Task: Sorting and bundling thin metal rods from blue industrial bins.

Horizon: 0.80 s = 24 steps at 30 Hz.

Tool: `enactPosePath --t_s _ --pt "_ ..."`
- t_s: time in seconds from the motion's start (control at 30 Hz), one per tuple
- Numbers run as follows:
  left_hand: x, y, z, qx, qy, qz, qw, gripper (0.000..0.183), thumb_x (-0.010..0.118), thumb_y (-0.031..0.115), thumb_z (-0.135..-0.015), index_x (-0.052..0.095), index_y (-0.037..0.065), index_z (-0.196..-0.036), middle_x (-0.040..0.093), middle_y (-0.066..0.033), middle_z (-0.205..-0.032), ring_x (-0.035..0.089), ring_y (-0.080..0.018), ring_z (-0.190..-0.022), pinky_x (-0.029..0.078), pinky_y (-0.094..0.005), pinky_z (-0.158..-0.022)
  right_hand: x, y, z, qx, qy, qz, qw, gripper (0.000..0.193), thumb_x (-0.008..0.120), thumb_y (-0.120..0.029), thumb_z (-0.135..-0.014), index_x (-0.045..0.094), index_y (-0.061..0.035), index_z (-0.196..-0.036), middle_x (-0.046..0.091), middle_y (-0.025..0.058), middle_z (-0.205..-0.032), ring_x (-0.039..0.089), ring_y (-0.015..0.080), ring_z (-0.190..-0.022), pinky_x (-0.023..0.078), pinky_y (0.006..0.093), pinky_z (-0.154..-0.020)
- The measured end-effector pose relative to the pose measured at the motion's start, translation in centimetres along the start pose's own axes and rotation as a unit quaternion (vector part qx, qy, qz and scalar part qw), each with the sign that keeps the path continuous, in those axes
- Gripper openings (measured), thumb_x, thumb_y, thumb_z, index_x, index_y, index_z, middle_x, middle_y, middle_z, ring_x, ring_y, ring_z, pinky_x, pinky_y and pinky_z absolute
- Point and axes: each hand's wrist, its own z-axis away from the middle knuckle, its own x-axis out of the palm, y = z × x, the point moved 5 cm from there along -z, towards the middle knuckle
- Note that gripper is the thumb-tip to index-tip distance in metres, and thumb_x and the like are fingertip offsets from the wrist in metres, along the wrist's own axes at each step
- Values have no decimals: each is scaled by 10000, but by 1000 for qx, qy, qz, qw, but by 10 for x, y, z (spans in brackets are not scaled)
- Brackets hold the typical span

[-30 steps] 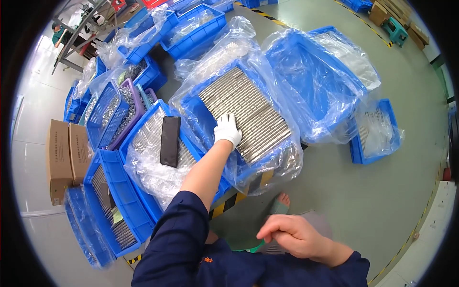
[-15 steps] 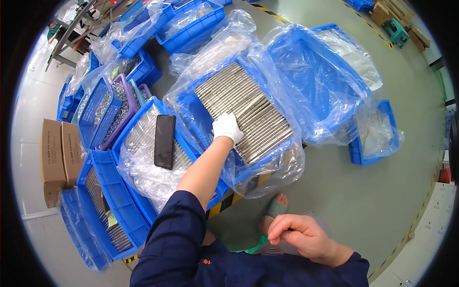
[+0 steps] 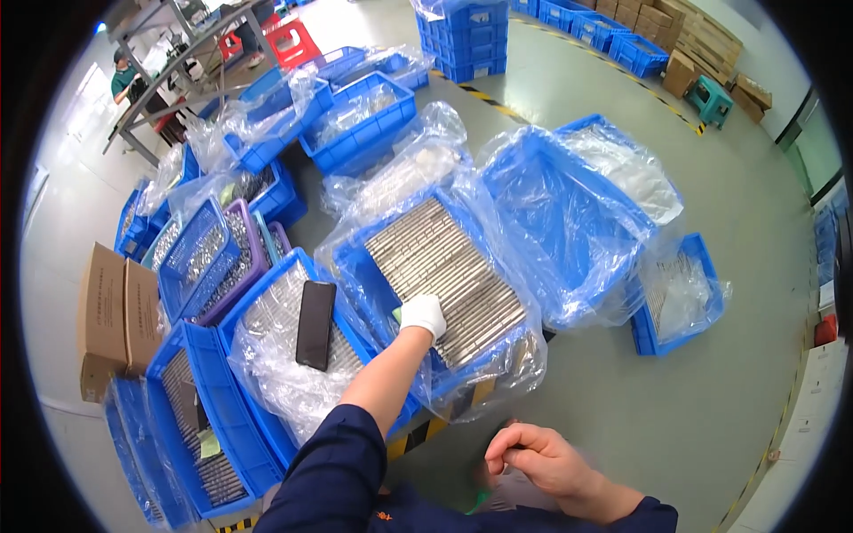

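My left hand [image 3: 422, 318], in a white glove, reaches into a plastic-lined blue crate [image 3: 355, 277]. It rests at the near left edge of a layer of slim metal rods [image 3: 449, 275] laid side by side. Its fingers curl down and are mostly hidden, so what they grip does not show. A small pale green scrap [image 3: 397, 314] peeks out beside the glove. My right hand [image 3: 542, 457] is bare and hovers near my body above the floor. Its fingers are curled in, with nothing visible in them.
A black phone [image 3: 315, 325] lies on plastic over a neighbouring crate of rods. Further left are another rod crate [image 3: 218, 400] and a purple basket [image 3: 253, 235] of small metal parts. A plastic-lined blue crate [image 3: 569, 213] stands right, with a smaller crate [image 3: 689, 333] beyond.
The view has tilted up, so more of the far floor and stacked crates show. The green scrap beside my left glove has come into sight. My right hand stays curled.
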Motion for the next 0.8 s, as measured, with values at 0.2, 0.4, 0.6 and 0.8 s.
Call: enactPosePath --t_s 0.2,0.4,0.6,0.8 --pt "-27 7 12 -7 -75 14 997 257 462 159 -710 578 37 -903 579 -178 -928 561 -292 -881 444 -351 -759 4 -1 -4 -31 26 -22 999 173 392 -5 -820 530 -12 -923 544 33 -830 493 81 -757 409 210 -692" --pt "-59 -1 51 29 -59 72 995 266 474 203 -698 580 31 -872 583 -189 -877 561 -314 -832 439 -370 -736 23 -4 -8 -52 -17 6 998 269 429 -20 -835 460 -14 -1102 547 87 -1022 518 102 -822 411 224 -744" --pt "-107 -34 152 -3 -99 479 872 225 502 251 -762 554 45 -839 532 -28 -655 454 -83 -501 367 -222 -457 43 11 -19 -79 -33 65 994 425 430 -68 -848 308 -56 -1255 518 100 -1085 526 126 -901 414 237 -752" --pt "-134 -67 254 -5 -55 626 778 147 518 156 -750 565 19 -778 496 -1 -571 398 -48 -444 289 -184 -402 53 46 -40 -99 -5 272 957 421 431 -72 -844 319 -52 -1249 540 106 -1046 543 138 -884 426 235 -741"
